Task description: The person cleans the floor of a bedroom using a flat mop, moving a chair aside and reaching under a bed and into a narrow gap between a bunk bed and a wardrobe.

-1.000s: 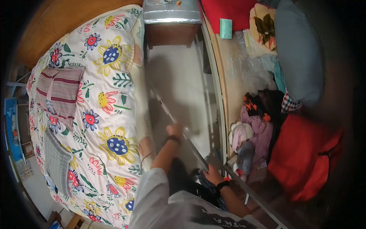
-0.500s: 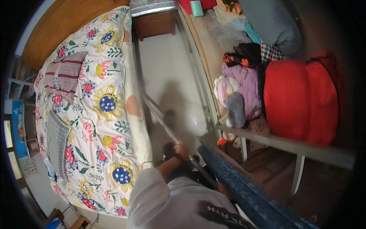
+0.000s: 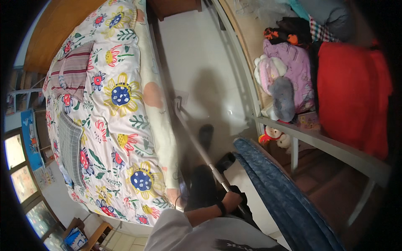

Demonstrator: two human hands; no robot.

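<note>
My left hand (image 3: 231, 201), with a black band at the wrist, is closed round the lower part of a long metal mop handle (image 3: 196, 145). The handle slants away to the far left, down to the floor (image 3: 184, 46) beside the bed. At its far end is a pale U-shaped bracket (image 3: 179, 103); the mop head under it is too faint to make out clearly. My right hand is not visible; my shirt and the lower edge hide the handle's near end. My dark-shod foot (image 3: 226, 161) stands right of the handle.
A bed with a flowered cover (image 3: 121, 96) lines the left side. On the right, a bed frame (image 3: 322, 142) holds a red bag (image 3: 351, 96), clothes and a grey plush toy (image 3: 284, 98). A rolled blue mat (image 3: 276, 180) leans near my right. A wooden cabinet (image 3: 173, 7) stands far ahead.
My left hand has slid or moved nearer to me and to the right with the handle. The view has shifted, the cabinet moving up. My right hand, partly seen before, is out of sight.
</note>
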